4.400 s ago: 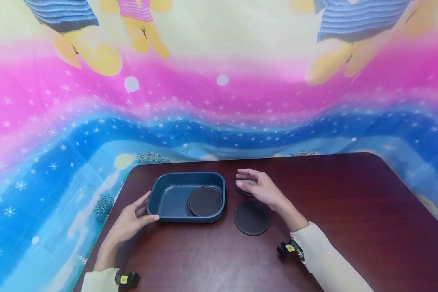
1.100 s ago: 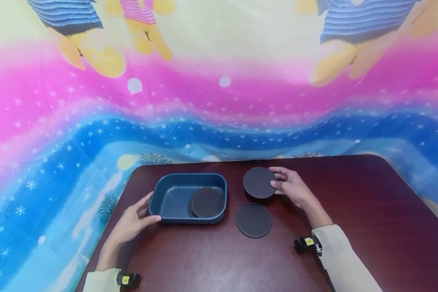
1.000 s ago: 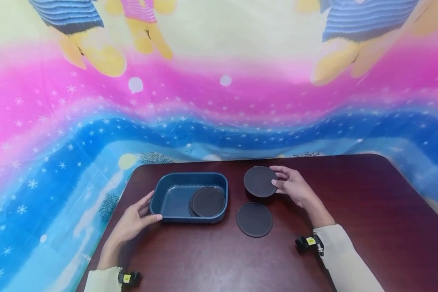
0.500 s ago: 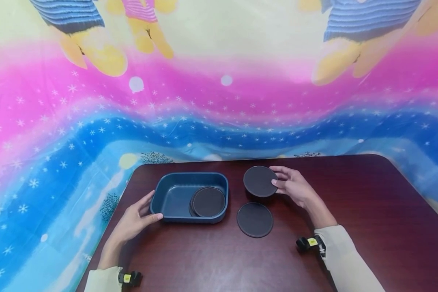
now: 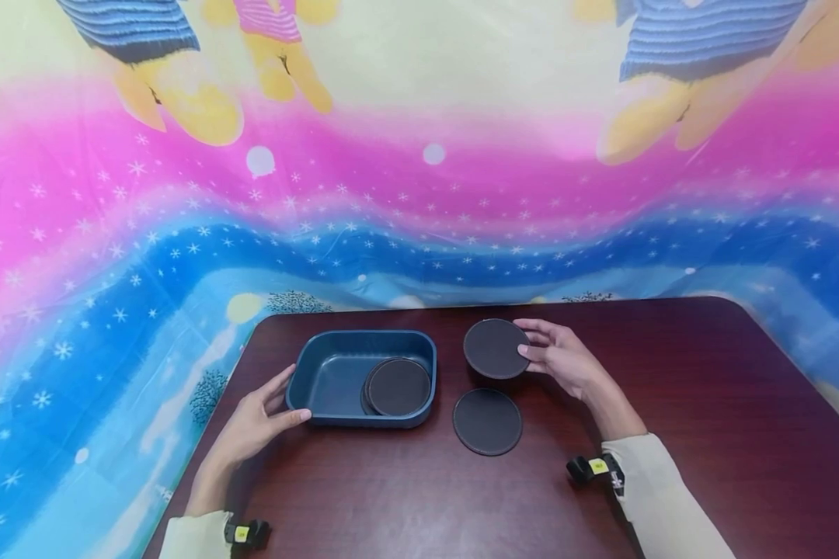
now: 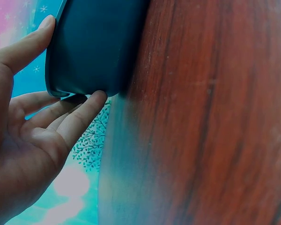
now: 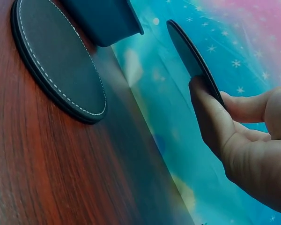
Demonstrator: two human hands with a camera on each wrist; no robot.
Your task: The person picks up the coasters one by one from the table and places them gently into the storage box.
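My left hand (image 5: 245,431) grips the left end of a blue rectangular bin (image 5: 332,380), thumb at the near rim and fingers at the end wall. The left wrist view shows thumb and fingertips spanning the bin's wall (image 6: 91,47). Two overlapping dark round coasters (image 5: 400,387) lie inside, against the right wall. Right of the bin, my right hand (image 5: 566,361) pinches another dark brown coaster (image 5: 496,348) by its right edge, raised over the table. The right wrist view has this coaster (image 7: 189,51) nearly edge-on. A stitched coaster (image 5: 488,421) lies flat on the table nearer me.
The dark red wooden table (image 5: 391,489) has rounded back corners. Behind it hangs a patterned cloth (image 5: 419,202) in pink and blue. Small black cameras (image 5: 250,534) sit on both wrists.
Over the earlier frames, my right hand took up the far coaster and moved right with it. In the last second it has barely moved. My left hand keeps its place on the bin.
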